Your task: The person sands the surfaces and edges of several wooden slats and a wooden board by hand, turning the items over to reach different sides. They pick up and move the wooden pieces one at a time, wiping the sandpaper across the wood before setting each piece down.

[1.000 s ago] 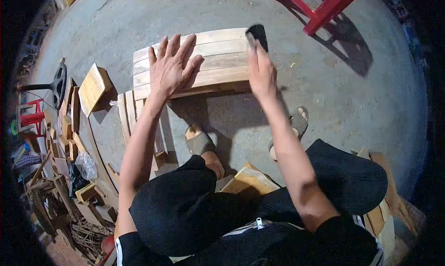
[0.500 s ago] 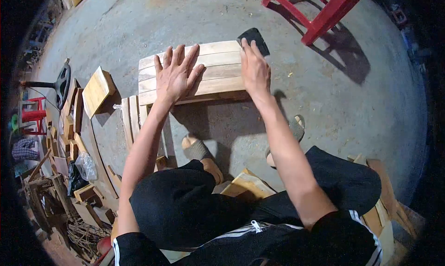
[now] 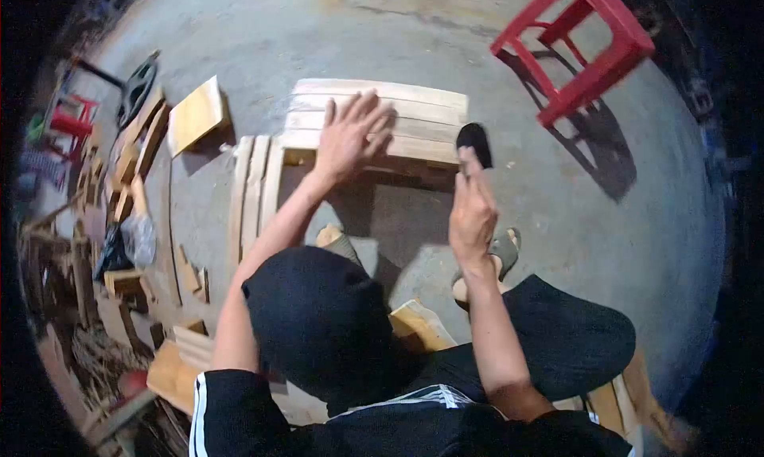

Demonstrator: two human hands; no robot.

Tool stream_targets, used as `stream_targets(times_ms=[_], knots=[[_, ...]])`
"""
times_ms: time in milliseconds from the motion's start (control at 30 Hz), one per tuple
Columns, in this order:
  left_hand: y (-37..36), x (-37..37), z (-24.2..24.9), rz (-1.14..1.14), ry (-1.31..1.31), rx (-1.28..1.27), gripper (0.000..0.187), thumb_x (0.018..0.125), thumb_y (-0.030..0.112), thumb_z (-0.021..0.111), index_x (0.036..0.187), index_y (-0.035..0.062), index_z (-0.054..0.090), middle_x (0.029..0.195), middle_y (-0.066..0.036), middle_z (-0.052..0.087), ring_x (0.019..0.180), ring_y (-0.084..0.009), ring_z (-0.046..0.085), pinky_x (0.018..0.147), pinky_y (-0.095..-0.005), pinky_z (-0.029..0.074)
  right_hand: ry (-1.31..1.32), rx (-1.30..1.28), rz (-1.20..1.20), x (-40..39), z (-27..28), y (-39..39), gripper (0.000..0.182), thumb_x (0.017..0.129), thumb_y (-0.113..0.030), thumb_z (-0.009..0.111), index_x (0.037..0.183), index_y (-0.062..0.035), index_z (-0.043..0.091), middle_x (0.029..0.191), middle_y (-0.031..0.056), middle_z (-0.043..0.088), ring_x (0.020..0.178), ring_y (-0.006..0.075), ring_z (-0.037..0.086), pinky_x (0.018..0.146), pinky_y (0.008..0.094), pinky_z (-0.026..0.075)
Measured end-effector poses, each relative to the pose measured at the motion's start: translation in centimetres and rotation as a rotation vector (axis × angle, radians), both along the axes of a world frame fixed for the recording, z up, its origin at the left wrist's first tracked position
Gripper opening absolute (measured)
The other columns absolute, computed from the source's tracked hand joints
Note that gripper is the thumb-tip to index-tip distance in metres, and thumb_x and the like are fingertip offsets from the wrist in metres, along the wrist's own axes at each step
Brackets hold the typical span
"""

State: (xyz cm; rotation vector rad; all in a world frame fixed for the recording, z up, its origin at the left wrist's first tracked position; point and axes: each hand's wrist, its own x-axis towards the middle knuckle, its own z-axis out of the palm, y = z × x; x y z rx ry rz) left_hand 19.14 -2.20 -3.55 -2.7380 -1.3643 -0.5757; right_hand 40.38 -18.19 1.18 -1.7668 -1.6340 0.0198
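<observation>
A small bench-like piece with a top of pale wooden slats (image 3: 426, 111) stands on the floor in front of me. Over the front slats is my left hand (image 3: 348, 138), fingers spread and slightly smeared by motion. My right hand (image 3: 473, 210) is at the right front corner, fingers stretched forward with a flat black piece (image 3: 477, 145) at their tips. It looks like a sheet of sandpaper or a thin pad, and lies against the slat ends in this view.
A red plastic stool (image 3: 585, 51) stands at the upper right. On the left are a square wooden piece (image 3: 196, 116), long slats (image 3: 253, 186), a steering wheel (image 3: 139, 87) and a heap of wood scraps (image 3: 119, 306). My knees flank the near side.
My right hand and the black piece have moved toward me along the slat ends. My left hand has shifted toward the front edge. The view has turned, so the slatted top appears farther right.
</observation>
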Motion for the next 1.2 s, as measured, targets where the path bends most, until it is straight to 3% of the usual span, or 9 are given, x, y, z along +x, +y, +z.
stream_targets(times_ms=[167, 367, 533, 600, 800, 867, 933, 1033, 1200], knots=[[-7.7, -7.4, 0.9, 0.117, -0.151, -0.065, 0.052, 0.094, 0.029, 0.064, 0.145, 0.0281, 0.052, 0.154, -0.005, 0.045, 0.143, -0.0290, 0.037, 0.120, -0.0551, 0.020, -0.110, -0.014, 0.016, -0.2, 0.0, 5.7, 0.043, 0.099, -0.015, 0.057, 0.141, -0.0215, 0.056, 0.150, 0.0085, 0.049, 0.136, 0.0388, 0.045, 0.112, 0.0567, 0.033], [-8.4, -19.2, -3.3, 0.467, -0.341, 0.029, 0.044, 0.098, 0.022, 0.057, 0.141, 0.0116, 0.055, 0.143, -0.018, 0.053, 0.136, -0.0342, 0.045, 0.115, -0.0469, 0.031, -0.204, 0.077, 0.052, -0.2, -5.0, 8.1, 0.040, 0.094, -0.015, 0.060, 0.134, -0.0207, 0.062, 0.144, 0.0050, 0.056, 0.136, 0.0367, 0.047, 0.108, 0.0440, 0.045], [-3.4, -28.2, -8.5, 0.835, -0.627, -0.181, 0.045, 0.100, 0.037, 0.056, 0.122, -0.0019, 0.065, 0.117, -0.022, 0.067, 0.110, -0.0353, 0.063, 0.100, -0.0416, 0.045, -0.177, 0.063, 0.085, -0.2, -4.8, 8.0, 0.039, 0.098, -0.016, 0.057, 0.136, -0.0199, 0.061, 0.146, 0.0043, 0.055, 0.137, 0.0370, 0.046, 0.109, 0.0431, 0.043], [-2.8, -28.5, -8.3, 1.014, -0.753, -0.870, 0.059, 0.097, 0.052, 0.057, 0.098, -0.0049, 0.072, 0.087, -0.015, 0.071, 0.084, -0.0289, 0.066, 0.085, -0.0401, 0.050, -0.183, 0.051, 0.081, -0.3, -4.8, 8.0, 0.040, 0.098, -0.016, 0.058, 0.138, -0.0205, 0.059, 0.146, 0.0032, 0.054, 0.138, 0.0349, 0.045, 0.111, 0.0428, 0.042], [-5.3, -31.7, -13.2, 1.105, -0.591, -0.577, 0.077, 0.092, 0.068, 0.054, 0.071, -0.0052, 0.067, 0.063, -0.011, 0.059, 0.064, -0.0199, 0.056, 0.065, -0.0434, 0.047, -0.152, 0.009, 0.081, -0.4, -4.5, 8.0, 0.042, 0.099, -0.015, 0.055, 0.140, -0.0215, 0.058, 0.147, 0.0020, 0.054, 0.140, 0.0336, 0.043, 0.114, 0.0430, 0.038], [-7.6, -36.7, -12.8, 1.265, -0.658, -0.596, 0.075, 0.094, 0.066, 0.054, 0.070, -0.0039, 0.067, 0.061, -0.010, 0.059, 0.058, -0.0199, 0.054, 0.060, -0.0412, 0.045, -0.202, 0.026, 0.074, 0.0, -4.5, 8.0, 0.040, 0.098, -0.017, 0.058, 0.138, -0.0205, 0.060, 0.146, 0.0032, 0.055, 0.138, 0.0355, 0.045, 0.111, 0.0436, 0.042], [-11.0, -44.6, -12.3, 1.219, -0.565, -0.449, 0.056, 0.099, 0.055, 0.054, 0.105, 0.0019, 0.070, 0.073, -0.009, 0.065, 0.058, -0.0211, 0.056, 0.059, -0.0395, 0.048, -0.209, 0.056, 0.081, -0.1, -4.7, 8.2, 0.039, 0.097, -0.019, 0.060, 0.135, -0.0196, 0.062, 0.145, 0.0042, 0.055, 0.135, 0.0369, 0.047, 0.108, 0.0442, 0.045], [-16.4, -49.0, -6.2, 1.457, -1.463, -0.423, 0.046, 0.102, 0.049, 0.052, 0.132, 0.0145, 0.060, 0.089, -0.007, 0.067, 0.072, -0.0208, 0.062, 0.062, -0.0433, 0.053, -0.210, 0.050, 0.072, -0.2, -4.8, 8.4, 0.039, 0.097, -0.018, 0.059, 0.136, -0.0195, 0.062, 0.145, 0.0038, 0.055, 0.135, 0.0366, 0.048, 0.109, 0.0451, 0.044], [-22.3, -55.8, -1.8, 1.564, -1.459, -0.470, 0.052, 0.099, 0.061, 0.050, 0.113, 0.0137, 0.066, 0.082, -0.003, 0.062, 0.070, -0.0224, 0.060, 0.060, -0.0394, 0.053, -0.219, 0.077, 0.087, -0.1, -5.3, 8.4, 0.044, 0.094, -0.012, 0.058, 0.137, -0.0195, 0.061, 0.146, 0.0040, 0.055, 0.136, 0.0361, 0.046, 0.111, 0.0454, 0.042]])
